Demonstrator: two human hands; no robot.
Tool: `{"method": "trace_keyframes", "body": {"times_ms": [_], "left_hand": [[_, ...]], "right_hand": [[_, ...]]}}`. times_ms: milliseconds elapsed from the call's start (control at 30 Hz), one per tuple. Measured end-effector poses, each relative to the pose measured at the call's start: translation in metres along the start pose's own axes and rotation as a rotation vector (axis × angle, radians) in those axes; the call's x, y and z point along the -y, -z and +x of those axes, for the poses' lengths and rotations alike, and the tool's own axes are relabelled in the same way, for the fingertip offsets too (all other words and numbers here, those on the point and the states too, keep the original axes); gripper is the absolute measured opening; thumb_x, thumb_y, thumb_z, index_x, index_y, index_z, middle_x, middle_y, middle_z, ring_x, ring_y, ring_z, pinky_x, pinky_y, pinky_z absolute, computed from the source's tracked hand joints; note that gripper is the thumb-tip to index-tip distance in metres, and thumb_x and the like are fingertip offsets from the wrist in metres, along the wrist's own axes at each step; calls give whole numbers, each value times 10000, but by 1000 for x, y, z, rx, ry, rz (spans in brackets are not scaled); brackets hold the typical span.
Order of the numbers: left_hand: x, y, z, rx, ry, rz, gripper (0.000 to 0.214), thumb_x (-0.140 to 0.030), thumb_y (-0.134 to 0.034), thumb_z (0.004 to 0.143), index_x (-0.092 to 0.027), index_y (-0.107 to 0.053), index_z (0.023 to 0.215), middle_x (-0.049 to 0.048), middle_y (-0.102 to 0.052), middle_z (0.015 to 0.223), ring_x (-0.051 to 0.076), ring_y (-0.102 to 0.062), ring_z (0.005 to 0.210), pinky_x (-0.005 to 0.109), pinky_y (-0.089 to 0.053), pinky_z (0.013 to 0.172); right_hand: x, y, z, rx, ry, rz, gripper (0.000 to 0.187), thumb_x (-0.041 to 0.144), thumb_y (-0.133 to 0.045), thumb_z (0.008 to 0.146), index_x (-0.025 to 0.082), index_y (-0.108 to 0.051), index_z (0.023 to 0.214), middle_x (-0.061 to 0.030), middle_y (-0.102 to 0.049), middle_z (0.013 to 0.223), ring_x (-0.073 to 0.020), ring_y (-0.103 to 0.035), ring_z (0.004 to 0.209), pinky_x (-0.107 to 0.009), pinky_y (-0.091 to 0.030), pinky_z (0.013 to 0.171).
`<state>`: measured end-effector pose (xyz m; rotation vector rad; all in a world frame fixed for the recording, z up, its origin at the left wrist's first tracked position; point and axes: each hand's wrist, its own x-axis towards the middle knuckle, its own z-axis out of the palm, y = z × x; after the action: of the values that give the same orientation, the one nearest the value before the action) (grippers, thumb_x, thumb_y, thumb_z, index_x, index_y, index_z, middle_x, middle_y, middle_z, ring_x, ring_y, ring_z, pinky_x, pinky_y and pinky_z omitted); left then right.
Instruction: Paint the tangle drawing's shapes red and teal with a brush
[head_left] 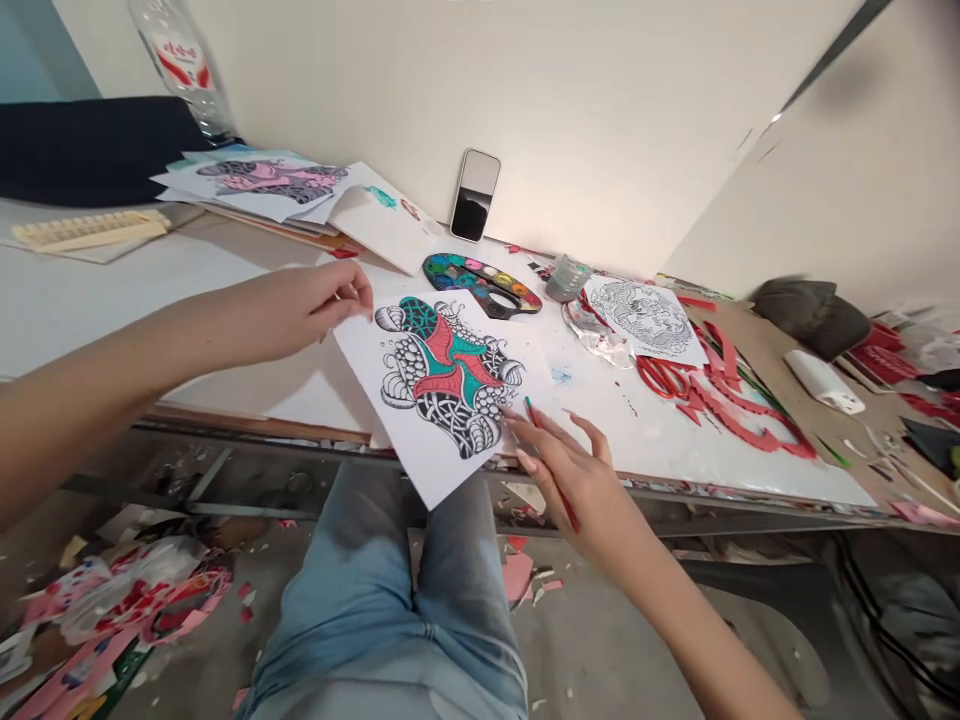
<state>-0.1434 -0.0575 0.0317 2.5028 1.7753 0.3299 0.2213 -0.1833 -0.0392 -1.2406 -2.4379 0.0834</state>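
A white sheet with a printed pattern, the coloring page (401, 440), lies tilted, its lower corner sticking out past the table's front edge. Parts of the pattern are painted red and green. My left hand (337, 300) pinches the sheet's upper left edge with curled fingers. My right hand (574, 465) rests by the sheet's lower right side, closed around a thin red paintbrush (573, 514) whose tip is green. Beyond the sheet sits a paint palette (517, 291) with many colors. Beside it stands a small cup of cloudy water (568, 279).
A phone (475, 196) leans on the wall. To the right are a line-drawn sheet (643, 320), red scissors (662, 377), red paper scraps (739, 405) and a white device (823, 381). Papers (277, 188) and a plastic bottle (180, 65) stand back left. Scraps litter the floor.
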Motion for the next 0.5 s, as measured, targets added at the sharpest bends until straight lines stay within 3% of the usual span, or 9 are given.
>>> {"method": "trace_keyframes", "body": {"times_ms": [100, 200, 300, 367, 433, 500], "left_hand": [[-20, 3, -19, 120, 32, -100, 715, -586, -94, 1224, -123, -639, 1236, -3, -724, 987, 87, -580, 825, 180, -390, 811], [-34, -1, -39, 155, 58, -130, 707, -574, -117, 1231, -135, -671, 1249, 4, -738, 1001, 99, -585, 841, 194, -396, 842], [-39, -10, -51, 202, 60, -186, 519, -522, -320, 1213, -199, -714, 1309, 10, -791, 1036, 138, -659, 856, 219, -440, 837], [-37, -17, -54, 298, 45, -256, 475, -608, -519, 1127, -265, -737, 1372, 13, -826, 1051, 173, -721, 862, 231, -489, 785], [-35, -25, -56, 300, 12, -286, 485, -606, -563, 1086, -302, -744, 1418, 23, -846, 1070, 191, -754, 861, 242, -514, 741], [-37, -32, -57, 289, -105, -284, 446, -562, -557, 1097, -322, -755, 1416, 27, -859, 1157, 191, -784, 909, 244, -538, 765]], "right_hand": [[-9, 11, 1, 66, -63, -25, 441, 344, -328, 1269, 226, -646, 1551, -166, -749, 1607, -392, -599, 1640, -748, -444, 1317], [-24, 24, 8, 128, -111, -37, 509, 368, -290, 1261, 245, -633, 1617, -164, -695, 1676, -399, -544, 1682, -802, -373, 1343], [-48, 34, 22, 183, -124, -38, 536, 421, -294, 1252, 277, -633, 1641, -135, -662, 1720, -395, -502, 1713, -803, -287, 1388], [-68, 38, 33, 174, -139, -34, 546, 459, -314, 1242, 268, -653, 1624, -134, -671, 1711, -404, -500, 1715, -802, -259, 1397], [-86, 42, 45, 131, -158, -39, 573, 522, -332, 1228, 244, -703, 1565, -164, -723, 1647, -445, -528, 1691, -839, -228, 1382], [-94, 47, 59, 72, -173, -46, 638, 602, -306, 1227, 227, -735, 1516, -195, -759, 1589, -465, -570, 1655, -844, -243, 1367]]}}
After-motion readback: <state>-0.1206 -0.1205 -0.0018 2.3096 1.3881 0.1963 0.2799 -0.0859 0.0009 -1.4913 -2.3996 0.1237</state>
